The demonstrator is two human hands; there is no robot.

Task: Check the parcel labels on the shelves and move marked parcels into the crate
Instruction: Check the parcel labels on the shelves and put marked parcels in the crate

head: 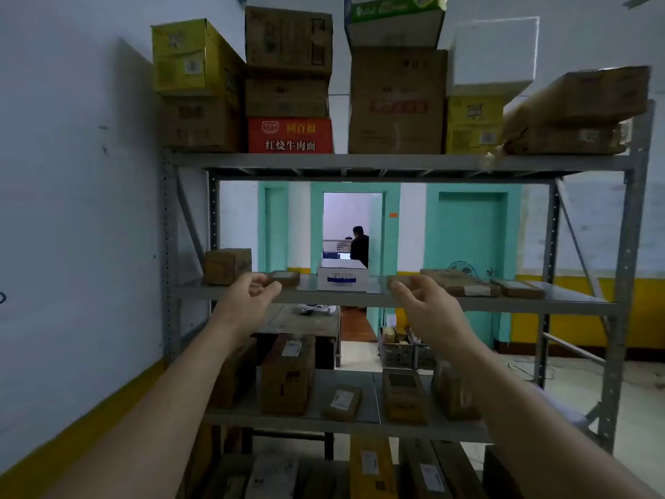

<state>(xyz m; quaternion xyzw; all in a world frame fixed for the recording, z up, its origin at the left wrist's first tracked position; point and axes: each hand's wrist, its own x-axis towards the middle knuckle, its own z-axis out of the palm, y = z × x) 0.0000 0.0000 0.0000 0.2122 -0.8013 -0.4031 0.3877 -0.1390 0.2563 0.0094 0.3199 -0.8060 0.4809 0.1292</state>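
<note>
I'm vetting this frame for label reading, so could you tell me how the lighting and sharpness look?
Head view: dim and bluish; wide-angle bending at the edges; the top-right parcel is smeared by blur; labels on the white box and lower parcels are too soft to read.

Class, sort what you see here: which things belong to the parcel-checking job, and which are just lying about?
Belongs to the job:
- left hand and right hand, raised at the middle shelf
- white box
- small flat parcel
- brown carton
- labelled parcel on the shelf below

Just lying about:
- fan
- teal door
- basket on the floor
</note>
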